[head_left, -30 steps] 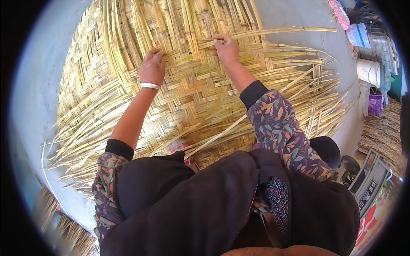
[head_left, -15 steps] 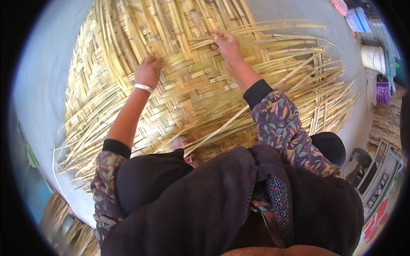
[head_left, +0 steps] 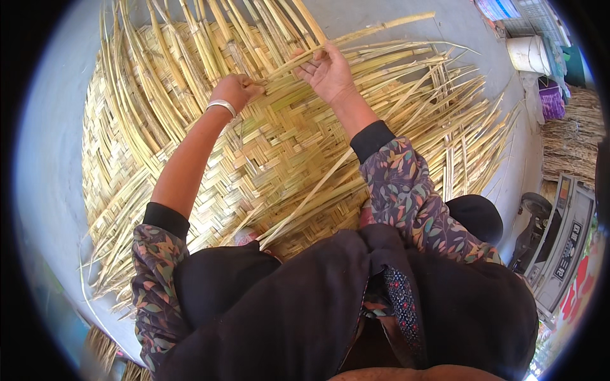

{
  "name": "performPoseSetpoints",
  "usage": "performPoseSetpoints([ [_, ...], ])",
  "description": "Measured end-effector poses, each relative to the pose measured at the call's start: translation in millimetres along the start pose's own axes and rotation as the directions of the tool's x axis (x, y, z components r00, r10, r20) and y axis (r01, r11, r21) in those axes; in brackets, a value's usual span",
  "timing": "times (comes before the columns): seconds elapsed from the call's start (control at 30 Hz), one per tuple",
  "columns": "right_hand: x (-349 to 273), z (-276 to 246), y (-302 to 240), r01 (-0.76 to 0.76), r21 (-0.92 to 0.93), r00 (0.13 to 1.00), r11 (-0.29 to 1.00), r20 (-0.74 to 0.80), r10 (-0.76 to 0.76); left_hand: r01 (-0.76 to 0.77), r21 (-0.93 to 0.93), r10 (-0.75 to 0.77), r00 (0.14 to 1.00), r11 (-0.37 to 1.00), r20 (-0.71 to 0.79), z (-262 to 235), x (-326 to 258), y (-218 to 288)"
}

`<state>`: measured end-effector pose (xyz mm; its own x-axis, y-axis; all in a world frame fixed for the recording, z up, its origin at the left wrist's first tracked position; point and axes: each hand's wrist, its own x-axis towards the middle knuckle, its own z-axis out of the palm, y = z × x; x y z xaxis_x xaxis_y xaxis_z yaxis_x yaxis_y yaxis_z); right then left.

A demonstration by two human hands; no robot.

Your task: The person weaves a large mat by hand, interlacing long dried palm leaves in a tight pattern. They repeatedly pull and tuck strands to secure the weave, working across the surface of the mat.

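Note:
A large woven mat (head_left: 254, 159) of flat split reeds spreads before me, with long loose strip ends fanning out at its far and right sides. My left hand (head_left: 234, 92), with a silver bangle on the wrist, pinches the left end of a reed strip (head_left: 381, 26). That strip slants up to the right, raised over the far part of the weave. My right hand (head_left: 327, 73) holds the same strip farther along, between thumb and fingers, palm partly turned up. Beyond both hands, several upright reeds (head_left: 216, 47) point away from me.
On the right stand a white bucket (head_left: 528, 55), a purple container (head_left: 551, 101) and a pile of dry stalks (head_left: 572, 136). A grey vehicle-like object (head_left: 562, 244) with a dark wheel lies nearer. Grey floor (head_left: 54, 146) borders the mat.
The view has shifted slightly. My left hand has moved toward the right hand and now grips the strip's left end. The strip is lifted and slants more steeply up to the right.

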<state>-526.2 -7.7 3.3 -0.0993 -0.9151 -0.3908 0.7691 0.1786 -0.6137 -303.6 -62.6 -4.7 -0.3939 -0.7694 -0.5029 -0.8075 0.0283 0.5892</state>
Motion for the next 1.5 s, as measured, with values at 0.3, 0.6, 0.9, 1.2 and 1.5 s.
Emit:
performPoseSetpoints([
  [0.3, 6.2, -2.6, -5.8, -0.053, -0.040, 0.993, 0.998, 0.105, 0.057, -0.039, 0.162, 0.030, 0.998, 0.986, 0.062, -10.3, 21.4, -4.6],
  [0.6, 9.7, -21.9, 6.4, -0.073, 0.013, 0.996, 0.997, -0.048, 0.074, -0.092, 0.071, 0.087, 0.994, 0.993, 0.064, -6.7, 36.0, -26.8],
  [0.9, 36.0, 0.7, 0.5, -0.079, -0.306, 0.986, 0.949, -0.164, 0.029, 0.051, 0.112, -0.033, 0.987, 0.992, -0.157, 2.0, -1.0, 7.1],
  [1.2, 105.4, 45.7, -7.7, 0.090, -0.953, 0.993, 0.289, 0.109, 0.050, 0.037, -0.091, -0.080, 0.844, 0.995, -0.531, 23.6, 2.5, -16.5],
  [1.5, 161.0, 45.1, 12.2, 0.129, -0.833, 0.989, -0.538, 0.146, 0.012, -0.028, -0.314, -0.159, 0.817, 0.949, -0.555, 29.5, 8.1, -20.7],
])
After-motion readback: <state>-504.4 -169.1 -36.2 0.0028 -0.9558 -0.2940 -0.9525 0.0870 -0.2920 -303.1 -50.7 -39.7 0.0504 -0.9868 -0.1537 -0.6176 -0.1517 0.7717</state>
